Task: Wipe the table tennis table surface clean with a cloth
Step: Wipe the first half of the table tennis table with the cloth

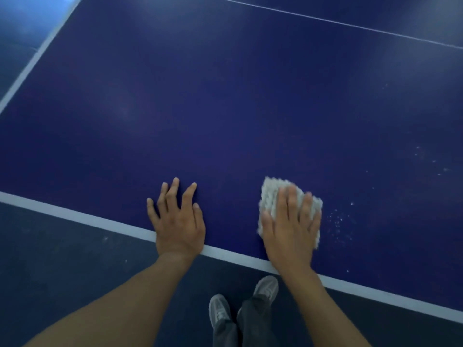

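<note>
The cloth (269, 196), pale and nubbly, is laid flat on the table tennis table (225, 108) close to its near edge, right of centre. Its long axis runs from the near edge toward the far side, leaning slightly left. It is pressed down by the right hand (292, 226), whose fingers are held straight and spread over it, not curled round it. The left hand (178, 221) is rested flat on the bare blue surface beside it, fingers straight and splayed, its heel on the white edge line (75, 216). White specks (338, 221) are scattered just right of the cloth. A thin white centre line (325, 20) is seen farther off. Below the edge, grey shoes (265, 289) and dark trousers (253, 319) are seen on a dark floor (62, 271).
</note>
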